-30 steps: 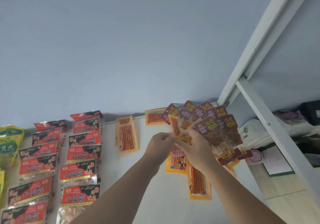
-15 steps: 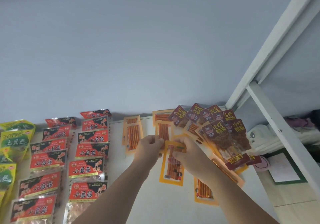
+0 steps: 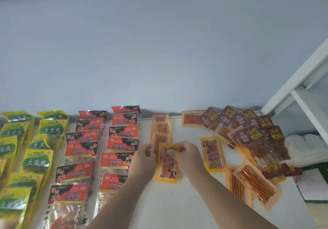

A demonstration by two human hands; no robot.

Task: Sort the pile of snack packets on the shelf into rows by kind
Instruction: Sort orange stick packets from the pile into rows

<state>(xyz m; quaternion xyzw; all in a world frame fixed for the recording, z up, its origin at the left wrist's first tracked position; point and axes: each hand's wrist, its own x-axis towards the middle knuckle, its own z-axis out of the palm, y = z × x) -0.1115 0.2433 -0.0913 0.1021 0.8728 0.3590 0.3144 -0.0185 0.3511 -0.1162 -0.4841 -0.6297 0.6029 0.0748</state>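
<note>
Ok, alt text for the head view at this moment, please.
Both hands, left hand and right hand, hold an orange packet at the near end of an orange row on a white shelf. Yellow and red rows lie left; an unsorted pile lies right.

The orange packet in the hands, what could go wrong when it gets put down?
The orange packet, pinched by the left hand and right hand, may land crooked on the orange row. A sleeve could also nudge the red packets beside it. The maroon packets still overlap loosely and might slide.

Glossy plastic-film snack packets (image 3: 166, 163) on a smooth white shelf (image 3: 186, 202) against a matt painted wall (image 3: 159, 51).
</note>
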